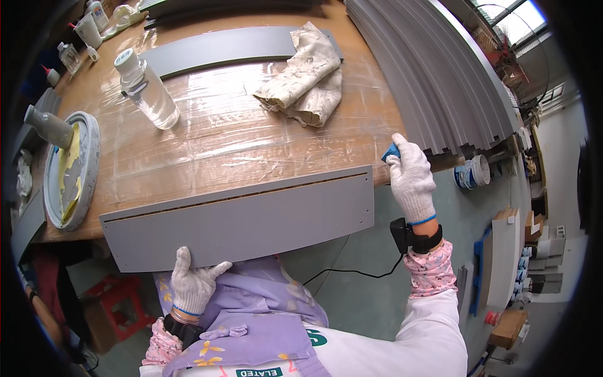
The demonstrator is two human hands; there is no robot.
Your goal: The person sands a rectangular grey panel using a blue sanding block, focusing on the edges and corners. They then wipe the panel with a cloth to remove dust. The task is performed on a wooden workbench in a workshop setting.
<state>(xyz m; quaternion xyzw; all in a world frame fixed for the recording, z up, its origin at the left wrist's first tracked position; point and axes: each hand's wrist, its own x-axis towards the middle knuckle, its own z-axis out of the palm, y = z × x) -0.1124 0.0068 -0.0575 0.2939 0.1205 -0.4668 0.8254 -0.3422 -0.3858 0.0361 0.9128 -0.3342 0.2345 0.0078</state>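
A long grey panel [251,217] with a narrow slot along its far side lies at the table's near edge, overhanging it. My left hand [193,286], in a white knit glove, is at the panel's near edge. One finger stretches onto the panel's face and the thumb is spread to the right; the other fingers are hard to make out. My right hand [411,179], gloved too, is raised beyond the panel's right end. Its fingers pinch a small blue pad [391,152], mostly hidden by the glove.
A crumpled stained cloth [308,78] and a clear bottle [151,94] stand or lie beyond the panel. Another grey panel [220,49] lies farther back. Left is a round lid [93,169] with a smaller bottle [50,127]. Stacked grey strips [433,75] fill the right.
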